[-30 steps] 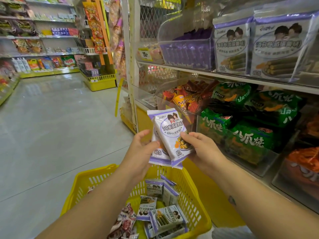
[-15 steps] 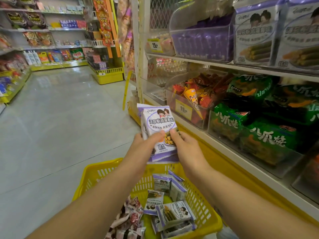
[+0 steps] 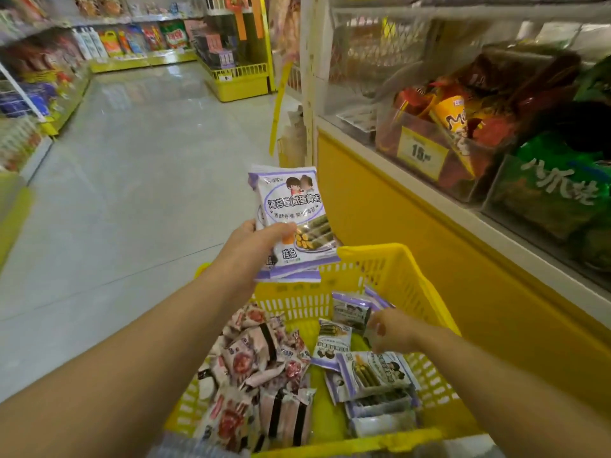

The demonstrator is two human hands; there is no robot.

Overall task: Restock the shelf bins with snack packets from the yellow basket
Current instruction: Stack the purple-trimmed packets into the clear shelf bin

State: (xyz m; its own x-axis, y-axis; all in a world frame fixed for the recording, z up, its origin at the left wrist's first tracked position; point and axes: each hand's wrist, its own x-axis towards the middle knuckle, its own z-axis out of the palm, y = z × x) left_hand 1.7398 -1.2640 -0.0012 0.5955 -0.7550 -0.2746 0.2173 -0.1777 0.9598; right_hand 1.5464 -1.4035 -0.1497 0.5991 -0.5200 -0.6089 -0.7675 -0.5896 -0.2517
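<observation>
Now, floor (image 3: 132, 193): it is smooth and wide beside the basket. A dropped pack could slide away on it.
Shelf bins (image 3: 463, 153): they sit on the right, full of red and green snacks. No bin of purple packs shows here, so packs could end up in the wrong bin.
Yellow basket (image 3: 380, 256): it sits low, under both arms. A bump from an arm might tip it.
Pink packets (image 3: 251, 358): a loose heap in the left side of the basket. One could get grabbed by mistake.
Purple packets (image 3: 373, 371): they lie piled in the right side of the basket.
Held packets (image 3: 291, 219): a small purple stack, up above the basket's far rim. The back ones could slip out.
Left hand (image 3: 254, 242): it grips the stack by its lower left edge, thumb on the front. Held by one edge, the stack could fan out and fall.
Right hand (image 3: 393, 332): it is down in the basket by the purple packets. It is blurry, so I cannot tell if it holds one.
</observation>
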